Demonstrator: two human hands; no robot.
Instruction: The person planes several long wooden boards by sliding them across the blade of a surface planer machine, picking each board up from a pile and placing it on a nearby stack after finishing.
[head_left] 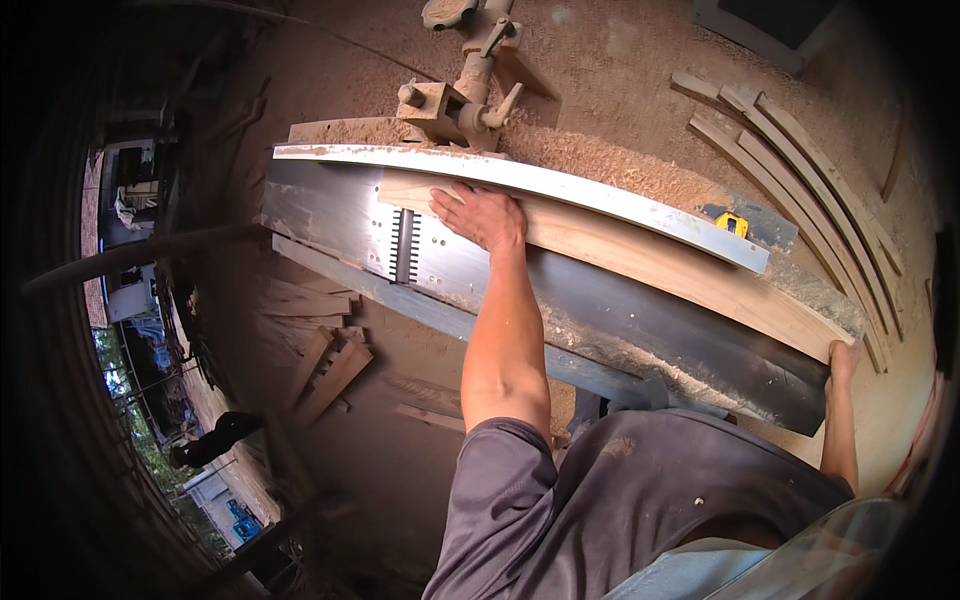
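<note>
While the long grey machine bed (640, 315) crosses your view with a white-edged fence (520, 175) along its far side, a narrow, pale board (640, 257) with faint grain lies flat on it beside the fence. Your left hand (485, 217) rests palm-down on the board, fingers slightly spread. Your right hand (843, 362) touches the board's right end; how far its fingers close cannot be told. Bare bed borders the board's near edge; the left end reaches just past the toothed slot (404, 245).
</note>
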